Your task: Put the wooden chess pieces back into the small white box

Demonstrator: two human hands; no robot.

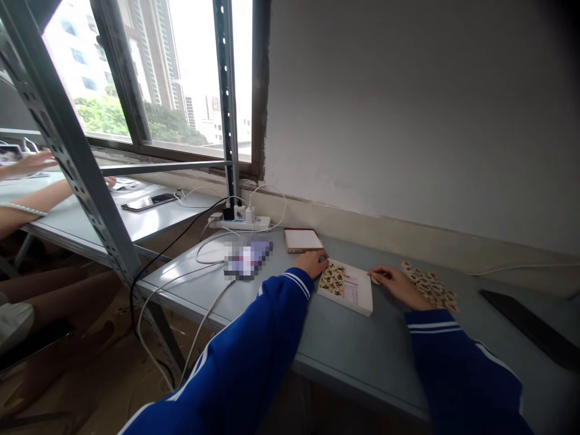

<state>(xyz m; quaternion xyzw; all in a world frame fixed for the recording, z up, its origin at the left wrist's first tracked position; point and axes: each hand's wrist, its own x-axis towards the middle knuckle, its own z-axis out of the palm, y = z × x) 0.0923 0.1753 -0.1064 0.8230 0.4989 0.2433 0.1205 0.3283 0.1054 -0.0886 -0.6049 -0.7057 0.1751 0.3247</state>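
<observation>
A shallow white box (365,302) lies on the grey table, with rows of round, character-marked pieces (333,281) in its left part and a pink-marked surface in its right part. At the box's upper left corner rests my left hand (312,263), its fingers curled; what they hold, if anything, is too small to name. My right hand (399,285) is just right of the box, thumb and fingers pinched on a small round piece (375,279). Many more loose pieces (432,289) are spread beyond my right hand.
Behind my left hand sits a box lid (302,239). A phone (249,258) with white cables lies left, before a power strip (258,223). A dark flat object (525,323) is far right. Another person's arms (40,199) show beyond the metal post (81,163).
</observation>
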